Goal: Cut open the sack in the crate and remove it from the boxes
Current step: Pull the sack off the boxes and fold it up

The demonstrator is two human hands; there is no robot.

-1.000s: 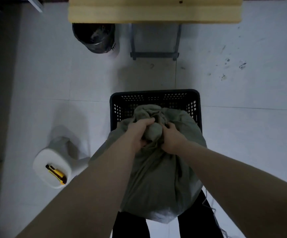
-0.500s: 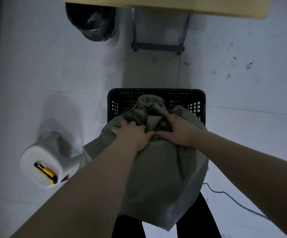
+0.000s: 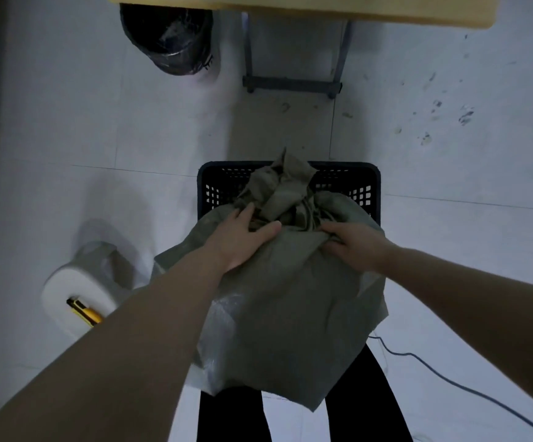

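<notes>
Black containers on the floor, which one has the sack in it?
The square, lattice-walled crate nearest the person holds the grey sack. The round bin stands farther off, lined with plastic.

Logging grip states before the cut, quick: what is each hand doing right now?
Left hand: open, fingers flat on the sack.
Right hand: closed, gripping the sack's cloth just below its tied neck.

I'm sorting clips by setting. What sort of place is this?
Probably a plain workroom or storeroom: a bare, scuffed tiled floor, a table on metal legs with a lined black bin beside it, and a black plastic crate on the floor holding a grey sack.
</notes>
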